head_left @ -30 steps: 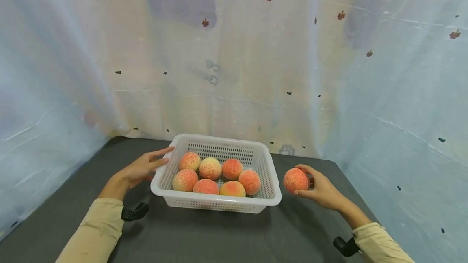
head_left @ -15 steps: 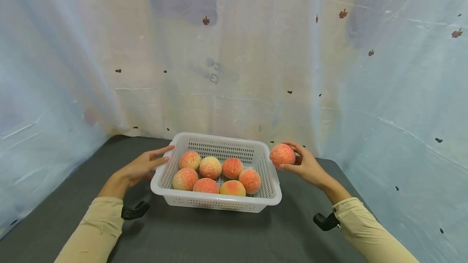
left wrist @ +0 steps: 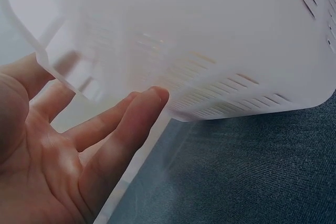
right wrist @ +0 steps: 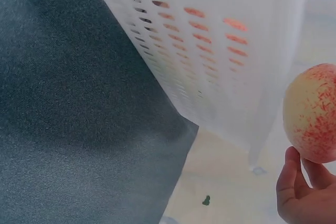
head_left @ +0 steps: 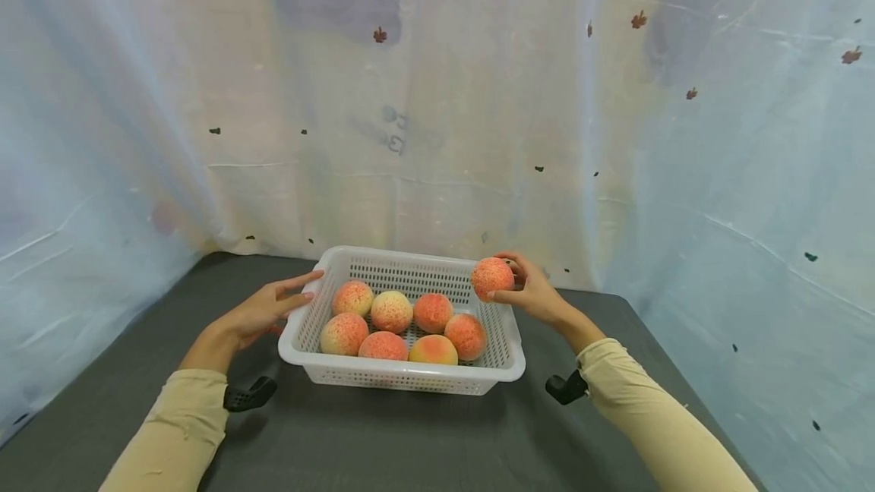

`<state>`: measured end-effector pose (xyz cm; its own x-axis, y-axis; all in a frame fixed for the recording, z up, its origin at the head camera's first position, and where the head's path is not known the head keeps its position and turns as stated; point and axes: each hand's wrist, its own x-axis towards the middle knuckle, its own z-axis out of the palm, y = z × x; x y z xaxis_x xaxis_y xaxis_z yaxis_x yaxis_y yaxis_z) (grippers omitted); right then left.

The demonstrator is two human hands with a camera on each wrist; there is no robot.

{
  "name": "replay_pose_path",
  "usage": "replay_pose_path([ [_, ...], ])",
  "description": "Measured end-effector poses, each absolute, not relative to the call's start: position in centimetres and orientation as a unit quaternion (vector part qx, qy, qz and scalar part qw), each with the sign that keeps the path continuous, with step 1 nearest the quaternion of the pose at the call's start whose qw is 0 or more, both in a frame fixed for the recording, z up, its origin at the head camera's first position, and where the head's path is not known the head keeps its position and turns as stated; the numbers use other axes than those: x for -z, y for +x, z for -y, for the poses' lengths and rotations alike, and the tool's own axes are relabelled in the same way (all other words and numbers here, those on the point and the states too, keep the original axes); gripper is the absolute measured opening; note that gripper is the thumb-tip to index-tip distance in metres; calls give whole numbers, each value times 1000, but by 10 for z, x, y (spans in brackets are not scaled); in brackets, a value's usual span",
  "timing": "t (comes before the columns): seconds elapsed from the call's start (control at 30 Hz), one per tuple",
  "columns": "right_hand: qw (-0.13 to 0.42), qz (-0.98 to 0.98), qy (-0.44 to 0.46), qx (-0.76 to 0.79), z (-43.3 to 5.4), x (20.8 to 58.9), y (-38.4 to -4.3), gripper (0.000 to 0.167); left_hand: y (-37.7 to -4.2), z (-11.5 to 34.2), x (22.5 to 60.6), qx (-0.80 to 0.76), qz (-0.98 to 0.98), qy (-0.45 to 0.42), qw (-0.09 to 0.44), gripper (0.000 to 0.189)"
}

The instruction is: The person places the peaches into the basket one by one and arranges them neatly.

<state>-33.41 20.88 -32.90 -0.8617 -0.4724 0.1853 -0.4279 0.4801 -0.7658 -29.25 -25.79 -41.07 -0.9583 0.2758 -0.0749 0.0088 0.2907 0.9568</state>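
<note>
A white plastic basket (head_left: 403, 382) with slotted walls stands on the dark table, with several red-and-yellow peaches (head_left: 392, 312) lying inside. At its left end my left hand (head_left: 256, 317) holds the rim, thumb and index finger over the edge. The left wrist view shows the other fingers (left wrist: 139, 116) below the rim, against or close to the outer wall. My right hand (head_left: 540, 296) grips another peach (head_left: 491, 279) between thumb and fingers, raised over the basket's back right corner. In the right wrist view this peach (right wrist: 315, 111) appears beside the basket wall (right wrist: 220, 40), partly cut off.
The dark grey tabletop (head_left: 383, 446) extends around the basket. Pale patterned sheeting (head_left: 437, 173) hangs behind the table and along both sides. A black wrist-worn device (head_left: 566, 387) sits under the right forearm, and a similar device (head_left: 251, 395) under the left.
The right hand has carried its peach left and up, from beside the basket to above its back right corner. The left hand has stayed at the rim; the basket stands still.
</note>
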Motion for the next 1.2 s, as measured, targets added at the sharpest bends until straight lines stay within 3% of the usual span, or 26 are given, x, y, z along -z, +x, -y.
replay_pose_path([
  [0.43,38,-868,-263,419,-191,341,-351,70,-292,257,411,-586,-798,90,111,71],
  [1.2,10,-919,-213,333,-183,350,-365,74,-292,259,411,-595,-790,92,115,71],
])
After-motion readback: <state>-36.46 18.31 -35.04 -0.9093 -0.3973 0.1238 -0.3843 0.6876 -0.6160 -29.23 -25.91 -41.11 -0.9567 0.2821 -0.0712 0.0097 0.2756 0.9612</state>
